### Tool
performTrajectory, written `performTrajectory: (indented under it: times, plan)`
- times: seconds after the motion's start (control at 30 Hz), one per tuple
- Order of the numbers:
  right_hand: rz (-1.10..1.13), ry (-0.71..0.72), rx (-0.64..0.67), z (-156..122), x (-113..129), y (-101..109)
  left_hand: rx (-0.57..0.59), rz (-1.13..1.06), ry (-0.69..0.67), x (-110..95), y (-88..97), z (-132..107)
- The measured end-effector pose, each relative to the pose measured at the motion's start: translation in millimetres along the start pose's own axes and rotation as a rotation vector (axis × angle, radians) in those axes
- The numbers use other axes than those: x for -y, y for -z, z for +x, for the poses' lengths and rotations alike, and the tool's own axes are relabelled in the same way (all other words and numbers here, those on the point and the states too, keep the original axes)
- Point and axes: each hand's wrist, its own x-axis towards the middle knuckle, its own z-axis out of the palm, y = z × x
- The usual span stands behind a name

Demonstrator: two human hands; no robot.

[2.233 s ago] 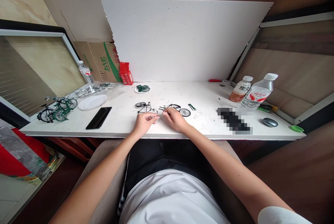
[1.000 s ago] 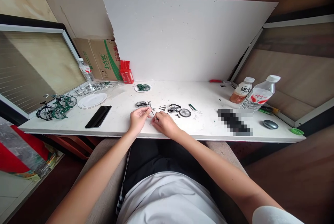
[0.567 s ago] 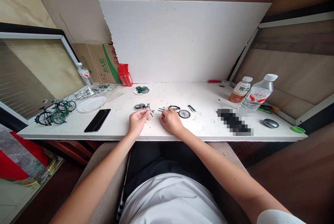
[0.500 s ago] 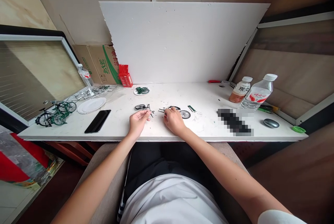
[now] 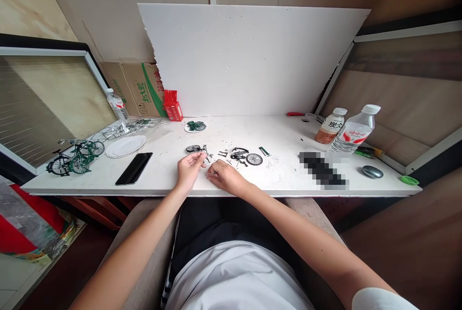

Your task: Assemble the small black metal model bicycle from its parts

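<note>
My left hand (image 5: 189, 168) is closed in a pinch above the white table, a tiny part at its fingertips too small to name. Just beyond those fingers is a partly built black model bicycle (image 5: 194, 148) with a wheel and thin frame pieces; whether the pinch touches it I cannot tell. Close by on the right, my right hand (image 5: 226, 176) is closed, a small thin dark part (image 5: 213, 173) at its fingertips. Behind it lie a loose spoked wheel (image 5: 254, 159), a black curved mudguard-like piece (image 5: 239, 149) and several small dark parts (image 5: 223, 154).
A green strip (image 5: 264, 151) lies right of the parts. Leftward are a phone (image 5: 134, 168), white plates (image 5: 125, 146) and finished model bicycles (image 5: 77, 156). Green parts sit on a small plate (image 5: 195, 131). Bottles (image 5: 355, 129) and a mouse (image 5: 372, 171) stand at right.
My right hand has moved left and nearer to me, from the loose parts to beside my left hand, uncovering the parts behind. My left hand stays nearly in place, still pinched.
</note>
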Motion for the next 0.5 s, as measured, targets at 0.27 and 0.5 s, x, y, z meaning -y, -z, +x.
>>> performTrajectory:
  times: [0.27, 0.5]
  plan:
    - [-0.125, 0.074, 0.03, 1.9, -2.3, -2.5, 0.009, 0.018, -0.007, -4.5, -0.9, -3.3]
    - [-0.441, 0.179, 0.1, 2.2, 6.4, 1.3, 0.025, 0.048, -0.016, -0.3, 1.8, -0.1]
